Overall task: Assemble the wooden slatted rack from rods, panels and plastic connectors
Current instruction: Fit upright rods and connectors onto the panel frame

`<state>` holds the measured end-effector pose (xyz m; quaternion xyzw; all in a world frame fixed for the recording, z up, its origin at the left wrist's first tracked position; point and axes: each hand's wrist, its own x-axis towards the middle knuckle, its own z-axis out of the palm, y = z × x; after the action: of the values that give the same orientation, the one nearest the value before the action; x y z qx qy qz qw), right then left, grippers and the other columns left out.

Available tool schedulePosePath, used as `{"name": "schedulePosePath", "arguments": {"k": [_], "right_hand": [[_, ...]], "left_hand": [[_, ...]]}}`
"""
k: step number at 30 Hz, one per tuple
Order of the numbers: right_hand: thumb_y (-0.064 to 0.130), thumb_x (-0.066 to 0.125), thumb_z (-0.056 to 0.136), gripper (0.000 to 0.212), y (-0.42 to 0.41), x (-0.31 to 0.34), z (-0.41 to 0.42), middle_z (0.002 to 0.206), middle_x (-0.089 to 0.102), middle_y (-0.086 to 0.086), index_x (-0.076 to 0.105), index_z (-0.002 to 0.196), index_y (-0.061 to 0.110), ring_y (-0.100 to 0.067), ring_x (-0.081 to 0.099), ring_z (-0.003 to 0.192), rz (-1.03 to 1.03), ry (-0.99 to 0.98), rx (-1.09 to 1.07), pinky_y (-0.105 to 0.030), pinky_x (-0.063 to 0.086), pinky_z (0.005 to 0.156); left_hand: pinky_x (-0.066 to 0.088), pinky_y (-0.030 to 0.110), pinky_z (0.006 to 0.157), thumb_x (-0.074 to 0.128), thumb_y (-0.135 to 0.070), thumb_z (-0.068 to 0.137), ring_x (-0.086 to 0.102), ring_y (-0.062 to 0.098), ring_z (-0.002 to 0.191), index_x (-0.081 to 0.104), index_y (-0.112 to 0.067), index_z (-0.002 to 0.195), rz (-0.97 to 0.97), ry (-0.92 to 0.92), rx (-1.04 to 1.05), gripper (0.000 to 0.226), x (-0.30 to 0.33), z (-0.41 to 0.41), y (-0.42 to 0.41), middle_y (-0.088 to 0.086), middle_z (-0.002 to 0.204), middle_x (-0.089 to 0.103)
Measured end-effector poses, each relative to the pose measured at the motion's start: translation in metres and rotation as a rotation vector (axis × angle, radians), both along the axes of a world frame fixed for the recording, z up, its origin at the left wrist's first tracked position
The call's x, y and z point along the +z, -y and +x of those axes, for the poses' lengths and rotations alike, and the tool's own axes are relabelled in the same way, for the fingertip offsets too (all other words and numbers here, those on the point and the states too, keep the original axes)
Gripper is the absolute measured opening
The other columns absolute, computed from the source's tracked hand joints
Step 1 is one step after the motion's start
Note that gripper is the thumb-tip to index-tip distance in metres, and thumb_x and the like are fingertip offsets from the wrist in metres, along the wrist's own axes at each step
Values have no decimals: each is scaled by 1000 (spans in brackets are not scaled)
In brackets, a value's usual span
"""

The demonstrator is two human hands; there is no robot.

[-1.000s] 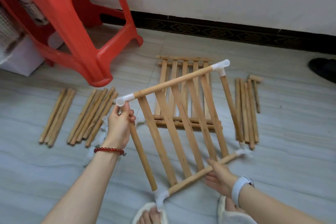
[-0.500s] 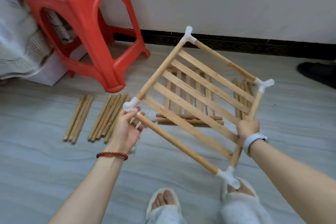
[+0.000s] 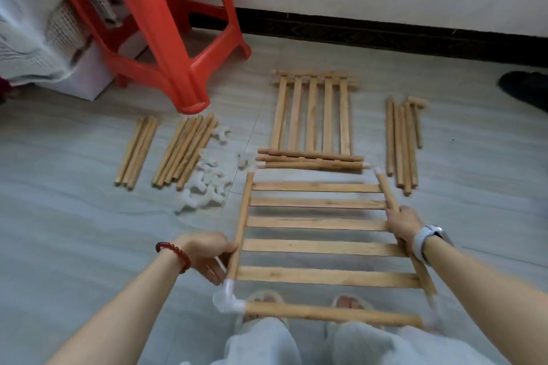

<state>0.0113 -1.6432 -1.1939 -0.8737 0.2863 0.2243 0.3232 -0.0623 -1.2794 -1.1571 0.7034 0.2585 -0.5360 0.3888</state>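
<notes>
We hold the finished shelf frame (image 3: pixel 320 246) level between our hands, above our feet and close to the floor (image 3: pixel 74 231); the left hand (image 3: pixel 204 255) grips the left side rod just above its corner connector (image 3: pixel 226 299), and the right hand (image 3: pixel 404 224) wraps the right side rod about midway along. To set it down well, we judge it best to lower both sides together so that no corner takes the weight first and works loose from its joint; the far edge lies just short of the spare slatted panel (image 3: pixel 311 115) beyond our hands, so we should not let them overlap. The loose connectors (image 3: pixel 207 184) lie ahead of the left hand, the short rods (image 3: pixel 178 151) beyond them, and the long rods (image 3: pixel 401 142) ahead of the right hand; all are within reach for the uprights, which we take to be the next need.
</notes>
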Motion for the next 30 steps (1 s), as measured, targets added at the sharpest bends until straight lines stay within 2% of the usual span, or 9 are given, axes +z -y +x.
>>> {"name": "schedulePosePath", "arguments": {"k": [4, 8, 11, 15, 19, 21, 24, 27, 30], "right_hand": [[24, 39, 99, 26, -7, -35, -8, 75, 51, -13, 49, 106, 1, -31, 51, 75, 5, -67, 21, -34, 39, 64], [27, 37, 98, 33, -7, -58, 2, 92, 56, -20, 49, 114, 1, -35, 55, 79, 34, -75, -23, -39, 46, 69], [26, 37, 99, 37, -8, -70, 20, 112, 57, -25, 49, 121, -1, -41, 54, 102, -7, -44, -7, -43, 43, 88], [18, 36, 99, 35, -9, -77, 47, 120, 54, -26, 50, 122, -4, -42, 50, 110, -80, -8, 15, -39, 39, 88], [9, 36, 94, 32, -17, -80, 67, 127, 43, -27, 47, 123, 0, -44, 47, 109, -210, -44, -9, -43, 39, 91], [10, 37, 91, 34, -23, -79, 69, 132, 36, -23, 45, 123, 5, -41, 39, 117, -339, -84, 21, -46, 33, 96], [12, 43, 88, 39, -38, -78, 72, 133, 36, -22, 45, 126, 3, -38, 32, 124, -489, 58, 142, -47, 28, 99], [19, 43, 91, 49, -74, -78, 84, 140, 34, -19, 36, 139, 10, -37, 30, 127, -405, 190, 457, -47, 27, 102], [39, 41, 93, 63, -128, -82, 99, 154, 17, -11, 13, 148, 26, -32, 14, 140, -280, 165, 800, -50, 19, 111]], "left_hand": [[59, 34, 65, 30, -24, 101, 65, 19, 62, 55, 0, 86, 69, -70, -75, 38, -38, -11, 1, 10, 85, 60], [55, 31, 65, 29, -27, 102, 62, 23, 71, 52, -5, 78, 177, 136, 14, 40, -70, 0, 5, 12, 78, 61], [53, 26, 54, 33, -25, 102, 61, 21, 65, 51, -7, 74, 204, 234, 111, 37, -87, 19, 10, 11, 74, 60], [49, 31, 73, 33, -30, 100, 62, 29, 83, 49, -11, 70, 396, 405, -93, 39, -105, 28, 23, 12, 83, 63], [50, 32, 72, 31, -35, 99, 62, 28, 88, 60, -14, 81, 549, 453, -238, 40, -118, 31, 42, 7, 92, 67], [47, 29, 69, 32, -38, 97, 62, 27, 89, 61, -16, 81, 619, 473, -316, 39, -117, 34, 44, 4, 93, 67], [45, 32, 71, 39, -36, 95, 59, 29, 92, 63, -13, 85, 725, 667, -218, 35, -107, 50, 27, 8, 97, 64], [42, 41, 82, 47, -26, 93, 50, 32, 106, 60, -7, 106, 812, 909, 44, 26, -99, 80, -13, 15, 109, 57], [34, 46, 94, 51, -22, 91, 39, 35, 120, 51, -3, 121, 925, 916, 119, 36, -97, 119, -65, 20, 125, 48]]}}
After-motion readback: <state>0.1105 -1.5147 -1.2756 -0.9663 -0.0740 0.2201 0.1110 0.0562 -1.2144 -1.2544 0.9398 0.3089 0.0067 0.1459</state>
